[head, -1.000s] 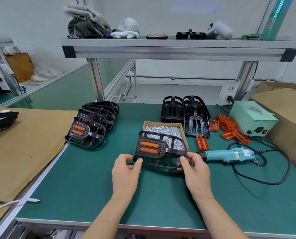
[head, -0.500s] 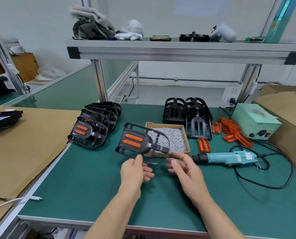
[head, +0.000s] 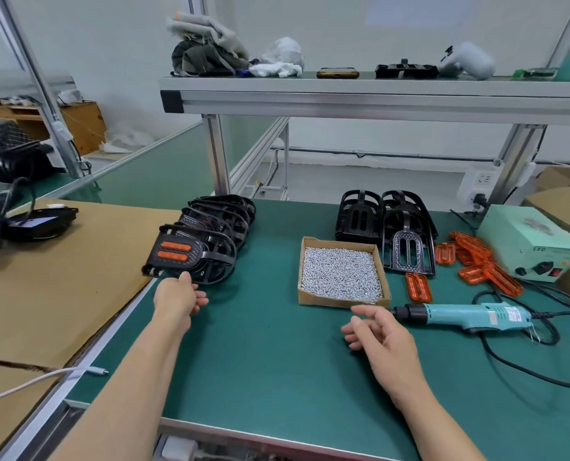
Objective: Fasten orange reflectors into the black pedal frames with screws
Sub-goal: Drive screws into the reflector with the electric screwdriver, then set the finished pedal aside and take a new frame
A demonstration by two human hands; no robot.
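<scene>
Left hand (head: 177, 298): one fingertip touches the near rim of the black pedal frame (head: 190, 257). The other fingers are loosely curled below it and clear of the plastic. Whether a pinch is held on the rim cannot be told.

The pedal frame carries two orange reflectors (head: 173, 251) in its tread. It stands tilted at the left edge of the green work surface (head: 277, 367), at the near end of a row of like frames (head: 227, 214) that runs toward the far edge.

Right hand (head: 385, 337): fingers released and slightly bent, grasping nothing. It is over the surface just beside the near right corner of the cardboard screw box (head: 340, 301) and the nose of the electric screwdriver (head: 469, 316).

The box, full of silver screws (head: 341, 272), sits mid-surface. Unfilled black frames (head: 386, 224) stand beyond it toward the far edge. Loose orange reflectors (head: 476, 261) lie in a heap toward the right edge. One single reflector (head: 418, 287) lies just right of the box. The screwdriver lies on its side, with its cord looping toward the right edge. A pale green control unit (head: 526, 247) sits at the far right corner.
</scene>
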